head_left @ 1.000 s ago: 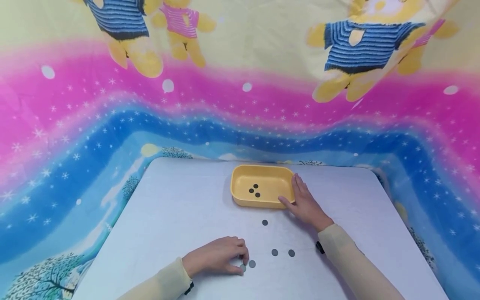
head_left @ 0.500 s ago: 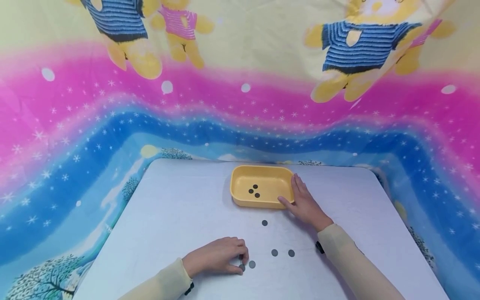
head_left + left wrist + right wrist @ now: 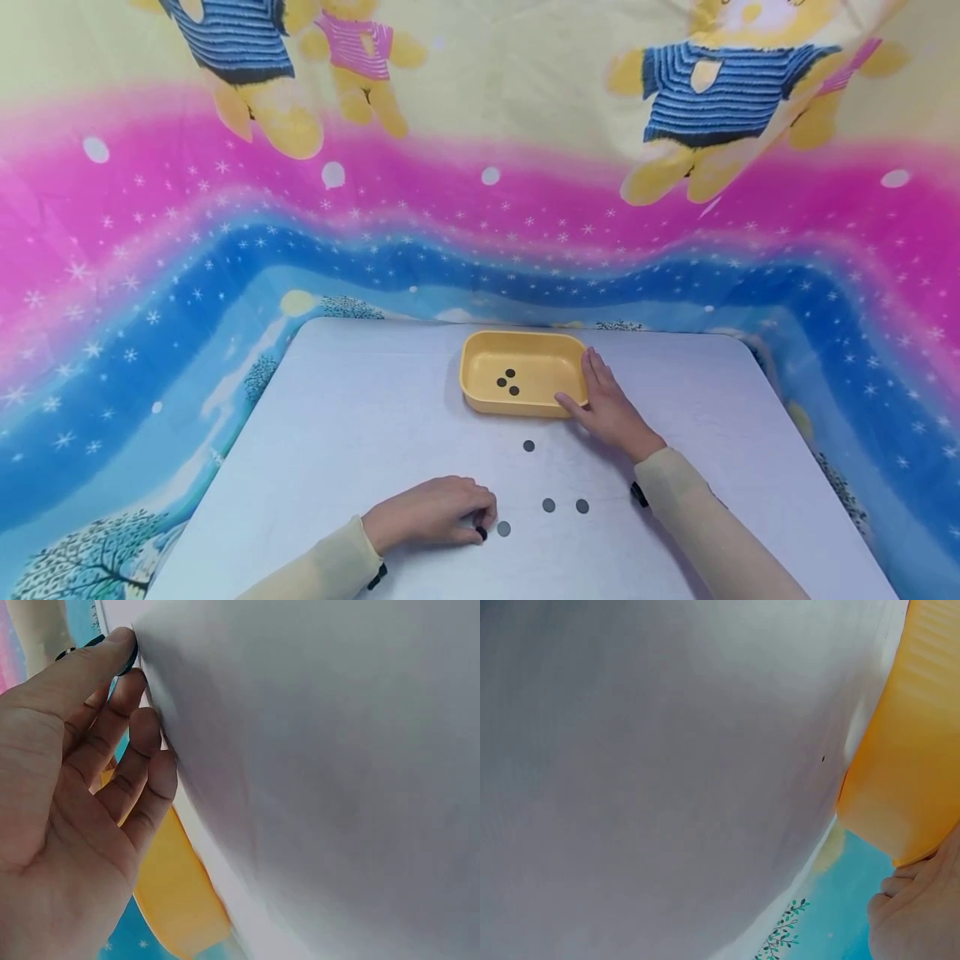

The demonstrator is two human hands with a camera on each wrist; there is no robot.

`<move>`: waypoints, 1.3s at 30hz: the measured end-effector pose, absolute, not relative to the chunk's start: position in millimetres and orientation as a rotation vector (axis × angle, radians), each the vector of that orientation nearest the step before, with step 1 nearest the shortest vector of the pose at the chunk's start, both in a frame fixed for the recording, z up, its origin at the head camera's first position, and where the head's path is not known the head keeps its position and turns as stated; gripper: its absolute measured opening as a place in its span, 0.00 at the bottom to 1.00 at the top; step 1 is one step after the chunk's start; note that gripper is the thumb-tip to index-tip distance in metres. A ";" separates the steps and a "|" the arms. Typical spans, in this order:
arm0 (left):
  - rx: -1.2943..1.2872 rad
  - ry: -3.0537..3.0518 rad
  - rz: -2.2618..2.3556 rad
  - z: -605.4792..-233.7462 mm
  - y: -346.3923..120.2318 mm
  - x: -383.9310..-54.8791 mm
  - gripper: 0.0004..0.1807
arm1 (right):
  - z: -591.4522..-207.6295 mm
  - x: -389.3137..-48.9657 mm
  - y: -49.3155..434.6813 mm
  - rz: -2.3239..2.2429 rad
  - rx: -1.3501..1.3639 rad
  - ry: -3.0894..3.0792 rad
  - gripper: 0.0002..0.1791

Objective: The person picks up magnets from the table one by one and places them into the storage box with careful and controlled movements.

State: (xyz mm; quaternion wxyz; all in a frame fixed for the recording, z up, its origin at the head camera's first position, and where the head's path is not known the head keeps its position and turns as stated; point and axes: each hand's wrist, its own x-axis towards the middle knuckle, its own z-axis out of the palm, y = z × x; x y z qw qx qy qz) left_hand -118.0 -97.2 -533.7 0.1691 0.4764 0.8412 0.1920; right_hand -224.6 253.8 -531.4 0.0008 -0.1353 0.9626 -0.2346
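My left hand (image 3: 435, 510) is low over the white table, pinching a small dark round disc (image 3: 482, 532) between thumb and fingers. In the left wrist view that disc (image 3: 130, 660) stands on edge under the thumb tip, partly covered. Just right of these fingertips a grey disc (image 3: 504, 528) lies flat on the cloth. My right hand (image 3: 611, 417) rests against the right end of a yellow rectangular bin (image 3: 551, 375), thumb on the front rim and fingers straight along the side. Three dark discs (image 3: 510, 373) lie inside the bin, towards its left half.
Between the left hand and the bin lies one disc (image 3: 528, 446). Two more discs, a left one (image 3: 549, 505) and a right one (image 3: 582, 506), lie side by side further right. A patterned curtain (image 3: 480, 225) rises behind the table's far edge.
The disc at my left fingertips has tipped from nearly flat onto its edge and is now pinched. The right hand, bin and other discs stay in place.
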 end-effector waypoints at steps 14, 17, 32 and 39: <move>1.309 2.419 0.654 -526.9 -98.5 -129.6 0.08 | -531.7 -224.8 254.8 -0.738 -0.429 3.016 0.62; 1.310 2.440 0.664 -524.6 -95.5 -133.8 0.08 | -531.3 -224.2 254.7 -0.744 -0.430 3.023 0.62; 1.211 2.509 0.785 -496.5 -71.2 -174.8 0.05 | -535.5 -227.0 254.8 -0.744 -0.402 3.025 0.63; 1.187 2.536 0.908 -485.4 -66.4 -201.9 0.04 | -535.7 -226.8 253.8 -0.731 -0.394 3.025 0.63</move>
